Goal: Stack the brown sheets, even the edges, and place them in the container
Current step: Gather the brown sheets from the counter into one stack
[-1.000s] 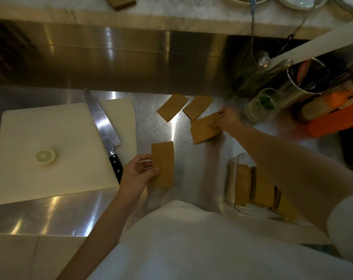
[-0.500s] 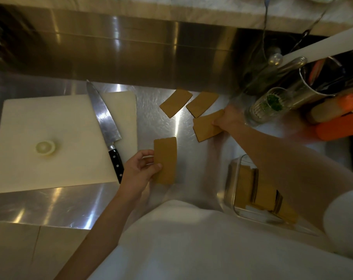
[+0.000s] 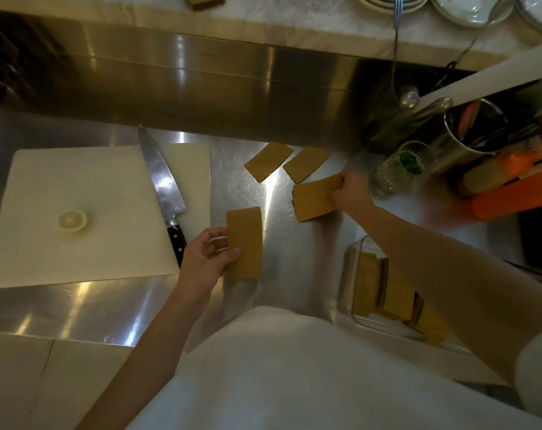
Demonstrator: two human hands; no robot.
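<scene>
My left hand [image 3: 206, 260] grips a brown rectangular sheet [image 3: 245, 242] by its left edge, just above the steel counter. My right hand [image 3: 350, 190] holds the right end of a second brown sheet [image 3: 314, 200], which seems to lie on another one. Two more brown sheets [image 3: 268, 161] [image 3: 305, 164] lie side by side farther back. A clear glass container [image 3: 348, 276] at the near right holds several brown sheets, partly hidden by my right forearm.
A white cutting board [image 3: 77, 187] with a chef's knife [image 3: 164, 187] and a small pale slice [image 3: 72, 220] lies left. A glass with greens [image 3: 401, 169], a metal utensil holder [image 3: 474, 135] and an orange item [image 3: 517, 197] crowd the right. A steel backsplash rises behind.
My right hand has closed on the sheet and drawn it slightly nearer. The left hand stays holding its sheet. The view has shifted a little.
</scene>
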